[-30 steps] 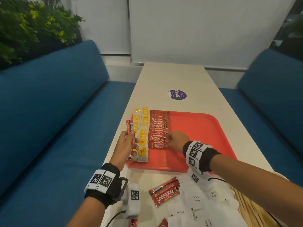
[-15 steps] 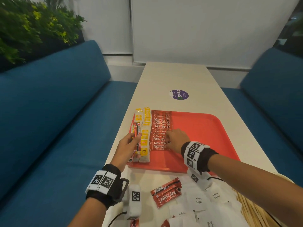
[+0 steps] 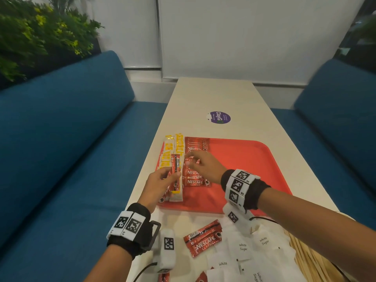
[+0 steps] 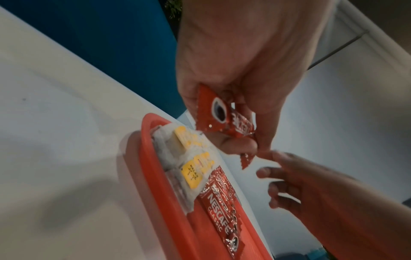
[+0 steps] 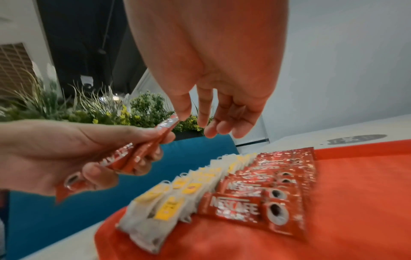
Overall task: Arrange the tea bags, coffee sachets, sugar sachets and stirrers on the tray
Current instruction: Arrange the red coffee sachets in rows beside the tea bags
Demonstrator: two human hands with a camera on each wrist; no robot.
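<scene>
1. flat red plastic tray (image 3: 240, 159) lies on the long white table (image 3: 223, 98), near its left edge.
2. along the tray's left edge: two rows of white tea bags with yellow tags (image 3: 173, 147); just right of them, an overlapping column of red nescafe coffee sachets (image 3: 196, 179).
3. left hand (image 3: 157, 187) hovers over the tray's near-left corner, fingers and thumb curled round a small bundle of red coffee sachets (image 4: 222, 117).
4. right hand (image 3: 203, 165) is above the coffee column, fingers loosely spread, holding nothing; its fingertips (image 5: 209, 130) are just beside the top of the held bundle.
5. table's near edge, off the tray: loose red coffee sachets (image 3: 204, 238), white paper sugar sachets (image 3: 243, 247), pale wooden stirrers (image 3: 305, 255) at the near-right corner.
</scene>
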